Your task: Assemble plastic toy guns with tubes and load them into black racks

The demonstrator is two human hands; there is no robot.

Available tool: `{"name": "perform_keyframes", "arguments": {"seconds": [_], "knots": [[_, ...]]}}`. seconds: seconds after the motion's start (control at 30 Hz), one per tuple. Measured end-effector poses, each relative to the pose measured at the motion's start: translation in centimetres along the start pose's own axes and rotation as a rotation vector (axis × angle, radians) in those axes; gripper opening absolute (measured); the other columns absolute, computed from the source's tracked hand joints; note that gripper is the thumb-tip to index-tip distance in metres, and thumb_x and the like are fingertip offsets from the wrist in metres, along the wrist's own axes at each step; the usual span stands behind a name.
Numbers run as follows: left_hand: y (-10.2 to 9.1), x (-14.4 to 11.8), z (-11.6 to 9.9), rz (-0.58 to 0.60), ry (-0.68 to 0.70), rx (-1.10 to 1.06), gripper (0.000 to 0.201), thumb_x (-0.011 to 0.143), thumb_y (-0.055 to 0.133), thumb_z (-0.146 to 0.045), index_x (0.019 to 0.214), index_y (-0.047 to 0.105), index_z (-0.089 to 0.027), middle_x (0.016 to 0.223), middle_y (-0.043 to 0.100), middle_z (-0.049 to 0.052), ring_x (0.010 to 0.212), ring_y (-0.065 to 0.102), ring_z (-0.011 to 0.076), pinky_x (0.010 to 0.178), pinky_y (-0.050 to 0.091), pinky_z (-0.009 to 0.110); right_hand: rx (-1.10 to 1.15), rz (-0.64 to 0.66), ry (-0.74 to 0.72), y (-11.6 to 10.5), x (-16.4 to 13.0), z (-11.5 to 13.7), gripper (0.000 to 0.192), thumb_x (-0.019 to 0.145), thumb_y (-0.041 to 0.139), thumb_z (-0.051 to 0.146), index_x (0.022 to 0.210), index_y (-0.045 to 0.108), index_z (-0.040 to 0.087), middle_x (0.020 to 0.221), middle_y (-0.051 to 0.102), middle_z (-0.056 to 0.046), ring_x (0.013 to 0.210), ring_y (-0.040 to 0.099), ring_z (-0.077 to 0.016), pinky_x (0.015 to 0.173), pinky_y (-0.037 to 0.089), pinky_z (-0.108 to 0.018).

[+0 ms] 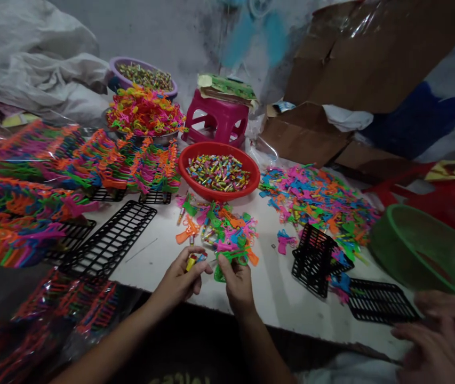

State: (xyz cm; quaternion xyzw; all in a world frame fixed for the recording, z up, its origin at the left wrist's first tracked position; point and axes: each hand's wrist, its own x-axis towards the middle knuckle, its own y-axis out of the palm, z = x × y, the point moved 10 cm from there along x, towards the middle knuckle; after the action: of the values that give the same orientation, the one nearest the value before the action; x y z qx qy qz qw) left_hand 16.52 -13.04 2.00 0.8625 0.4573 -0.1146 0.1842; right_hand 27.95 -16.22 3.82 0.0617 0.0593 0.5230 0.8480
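My left hand [182, 274] is closed with curled fingers around small wrapped tubes, a yellow tube [191, 262] and a blue one [201, 257]. Just beside it, my right hand [237, 282] pinches a green plastic toy gun [220, 274] between thumb and fingers. The two hands nearly meet at the table's front edge. Right behind them lies a loose heap of toy guns [227, 224] in pink, orange and green, with a few tubes among them. A red basin [219, 193] full of similar tubes stands beyond the heap.
Black plastic racks [117, 234] lie at left beside rows of racked toy guns [103, 154]. At right are a large toy-gun pile [323, 200], more black racks [311, 261], a green basin [389, 240] and another person's hands [443, 336]. Behind stands a pink stool [215, 114].
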Motion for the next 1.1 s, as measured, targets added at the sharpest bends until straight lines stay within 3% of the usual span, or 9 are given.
{"name": "perform_keyframes", "arguments": {"seconds": [0.23, 0.4, 0.53, 0.67, 0.77, 0.9, 1.0, 1.07, 1.1], "knots": [[-0.3, -0.1, 0.2, -0.027, 0.023, 0.153, 0.039, 0.071, 0.058, -0.047, 0.096, 0.051, -0.018, 0.049, 0.043, -0.008, 0.038, 0.037, 0.0043, 0.036, 0.023, 0.014, -0.010, 0.093, 0.041, 1.1, -0.1, -1.0, 0.030, 0.078, 0.054, 0.043, 0.069, 0.057, 0.015, 0.064, 0.055, -0.002, 0.058, 0.049, -0.0114, 0.055, 0.040, -0.022], [-0.1, 0.1, 0.6, -0.007, 0.020, 0.081, 0.042, 0.072, 0.055, -0.051, 0.098, 0.050, -0.018, 0.072, 0.055, -0.001, 0.039, 0.039, 0.0034, 0.036, 0.024, 0.017, -0.023, 0.104, 0.016, 1.2, -0.3, -0.7, 0.030, 0.078, 0.052, 0.044, 0.067, 0.055, 0.016, 0.061, 0.053, -0.002, 0.058, 0.047, -0.0116, 0.053, 0.039, -0.022], [0.2, -0.1, 0.2, 0.005, 0.068, 0.186, 0.035, 0.076, 0.051, -0.047, 0.095, 0.053, -0.018, 0.071, 0.056, -0.001, 0.039, 0.038, 0.0041, 0.038, 0.027, 0.017, -0.054, 0.091, 0.021, 1.0, -0.2, -0.7, 0.031, 0.078, 0.053, 0.044, 0.066, 0.053, 0.015, 0.059, 0.048, -0.001, 0.057, 0.043, -0.0106, 0.053, 0.038, -0.021], [0.2, -1.0, -2.0, -0.048, 0.241, 0.416, 0.025, 0.077, 0.053, -0.039, 0.091, 0.060, -0.019, 0.075, 0.060, 0.001, 0.063, 0.053, 0.0113, 0.059, 0.041, 0.020, -0.032, 0.051, 0.012, 1.0, -0.7, -1.0, 0.030, 0.077, 0.054, 0.043, 0.068, 0.053, 0.015, 0.062, 0.048, 0.000, 0.059, 0.043, -0.0102, 0.057, 0.039, -0.022], [0.9, -1.3, -2.4, -0.027, 0.306, 0.458, 0.023, 0.076, 0.055, -0.036, 0.089, 0.064, -0.020, 0.077, 0.063, 0.002, 0.077, 0.056, 0.0153, 0.071, 0.043, 0.022, 0.032, 0.010, 0.084, 0.8, -1.3, -2.4, 0.033, 0.077, 0.053, 0.046, 0.067, 0.048, 0.016, 0.056, 0.042, 0.003, 0.050, 0.038, -0.0078, 0.047, 0.034, -0.019], [1.0, 0.3, 0.4, -0.005, 0.152, 0.365, 0.034, 0.074, 0.055, -0.043, 0.097, 0.062, -0.019, 0.062, 0.060, 0.000, 0.052, 0.054, 0.0120, 0.051, 0.042, 0.021, -0.058, 0.086, 0.140, 0.8, 0.3, -3.8, 0.035, 0.075, 0.052, 0.049, 0.064, 0.048, 0.016, 0.050, 0.040, 0.005, 0.045, 0.036, -0.0076, 0.042, 0.030, -0.019], [-1.4, 2.0, 1.9, -0.170, 0.043, 0.185, 0.053, 0.072, 0.052, -0.052, 0.112, 0.051, -0.018, 0.069, 0.061, 0.003, 0.050, 0.053, 0.0120, 0.041, 0.039, 0.020, -0.343, 0.033, 0.037, -2.7, 4.6, -2.8, 0.037, 0.076, 0.050, 0.050, 0.071, 0.058, 0.014, 0.063, 0.054, -0.001, 0.058, 0.047, -0.0120, 0.054, 0.038, -0.022], [-4.3, 2.3, 1.4, -0.344, 0.082, 0.156, 0.056, 0.071, 0.051, -0.055, 0.114, 0.049, -0.020, 0.088, 0.061, 0.006, 0.060, 0.058, 0.0138, 0.041, 0.040, 0.019, -0.561, -0.138, 0.001, -7.7, 7.5, -2.1, 0.040, 0.077, 0.047, 0.049, 0.089, 0.061, 0.014, 0.081, 0.060, -0.006, 0.073, 0.053, -0.0167, 0.066, 0.041, -0.026], [-5.7, 2.2, 0.9, -0.418, 0.109, 0.194, 0.056, 0.071, 0.050, -0.056, 0.114, 0.049, -0.021, 0.091, 0.060, 0.006, 0.062, 0.058, 0.0137, 0.042, 0.040, 0.019, -0.702, -0.291, 0.019, -11.1, 8.4, -1.8, 0.042, 0.078, 0.045, 0.046, 0.096, 0.061, 0.012, 0.089, 0.060, -0.010, 0.080, 0.053, -0.0193, 0.071, 0.040, -0.029]]}}
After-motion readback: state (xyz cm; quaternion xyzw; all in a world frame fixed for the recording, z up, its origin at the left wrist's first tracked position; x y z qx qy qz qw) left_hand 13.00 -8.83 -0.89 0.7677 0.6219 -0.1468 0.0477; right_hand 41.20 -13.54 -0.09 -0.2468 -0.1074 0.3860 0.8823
